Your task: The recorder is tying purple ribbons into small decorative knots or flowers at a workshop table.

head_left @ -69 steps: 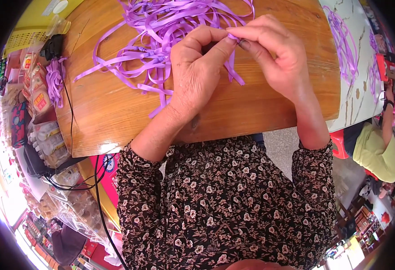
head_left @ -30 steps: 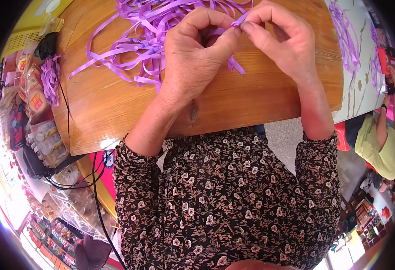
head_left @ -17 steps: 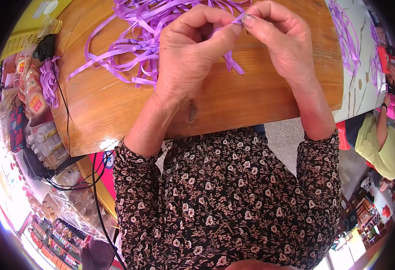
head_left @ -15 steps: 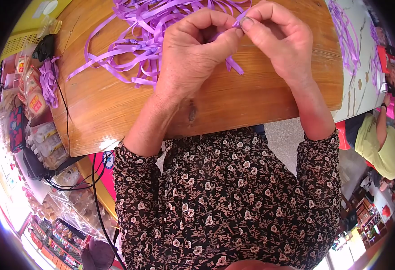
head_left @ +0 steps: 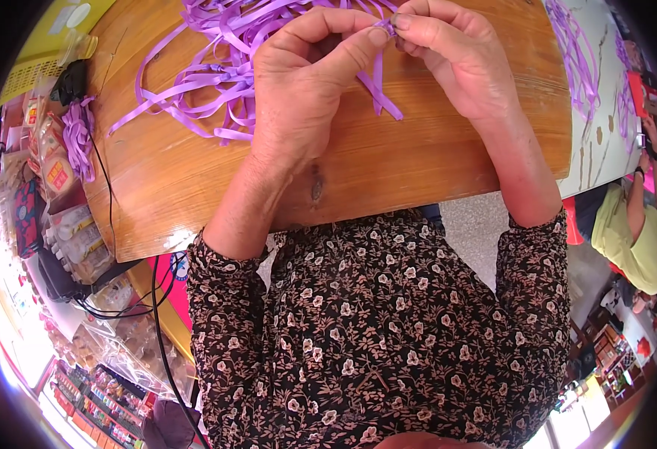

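Note:
Above the wooden table, my left hand point(head_left: 306, 82) pinches a purple ribbon point(head_left: 378, 88) between thumb and forefinger. My right hand point(head_left: 456, 56) is closed on the same ribbon, its fingertips almost touching the left thumb. Between the fingertips a small bunched part of the ribbon shows, perhaps a knot; its shape is too small to make out. Two tails of it hang below onto the wood. Beyond and left of my left hand spreads a loose heap of purple ribbons point(head_left: 220, 78), several with small knotted parts.
A wooden table point(head_left: 216, 179) lies before me. On its left are a ribbon bundle point(head_left: 79, 138), a black cable point(head_left: 108, 179) and bagged goods point(head_left: 57, 168). More purple ribbons point(head_left: 577, 67) lie on a white table at the right, where a person in a yellow-green shirt point(head_left: 631, 243) sits.
Both hands have shifted slightly left. My right fingers have turned and spread a little, and the ribbon now shows a small bunched part at the fingertips with tails hanging longer.

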